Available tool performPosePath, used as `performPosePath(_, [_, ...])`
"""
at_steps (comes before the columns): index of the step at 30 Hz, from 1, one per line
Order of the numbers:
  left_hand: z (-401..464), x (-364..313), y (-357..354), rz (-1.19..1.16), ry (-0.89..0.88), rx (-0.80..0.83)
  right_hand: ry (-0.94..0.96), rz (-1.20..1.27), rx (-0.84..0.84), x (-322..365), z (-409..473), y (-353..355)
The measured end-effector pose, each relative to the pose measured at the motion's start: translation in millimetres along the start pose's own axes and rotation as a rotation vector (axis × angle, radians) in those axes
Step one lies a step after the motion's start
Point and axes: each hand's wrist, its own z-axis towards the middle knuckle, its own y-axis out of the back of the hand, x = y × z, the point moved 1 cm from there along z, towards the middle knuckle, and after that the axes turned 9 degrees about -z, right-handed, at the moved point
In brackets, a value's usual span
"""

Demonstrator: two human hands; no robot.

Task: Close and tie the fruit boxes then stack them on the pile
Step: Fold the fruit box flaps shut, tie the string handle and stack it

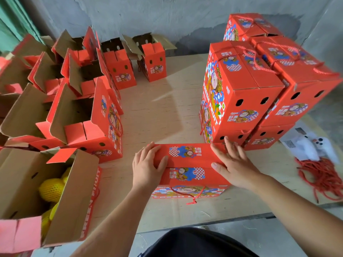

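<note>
pressing flat hands (148, 165) (233, 165) on closed fruit box (187, 164), long axis left-right

Bare table (157, 108) lies free between open boxes (89, 115) and stacked pile (246, 93).

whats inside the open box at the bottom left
The open box holds yellow fruit in foam net sleeves, a few showing at its right side. The raised flaps and the box's walls hide the rest, so no full count is possible.
</note>
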Motion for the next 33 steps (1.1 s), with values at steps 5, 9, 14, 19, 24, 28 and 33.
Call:
performPosePath(5, [3.0,-1.5,3.2,0.205,-0.054,0.085,0.021,0.016,0.034,7.6,3.7,0.7])
performPosePath(9, [-6.9,-6.6,10.4,0.253,-0.19,0.023,-0.067,0.498,-0.339,18.0,4.4,0.3])
performPosePath(14, [-30.7,-11.5,6.5,0.3,-0.509,-0.029,-0.162,0.538,-0.864,43.3,-7.5,-10.5])
performPosePath(19, [-38.6,0.0,15.2,0.282,-0.416,-0.072,0.026,1.146,-0.693,50.1,-11.6,-4.1])
performPosePath(24, [-36.2,-6.3,15.8,0.263,-0.47,0.139,0.214,0.712,-0.571,56.5,-11.8,4.5])
performPosePath(28, [-30.6,-11.3,18.1,0.084,-0.295,0.168,0.143,0.295,-0.42,52.0,-13.3,-1.4])
performPosePath(33, [-18.7,-6.7,23.0,0.43,-0.282,0.443,0.164,-0.006,-0.108,44.5,-11.0,3.7])
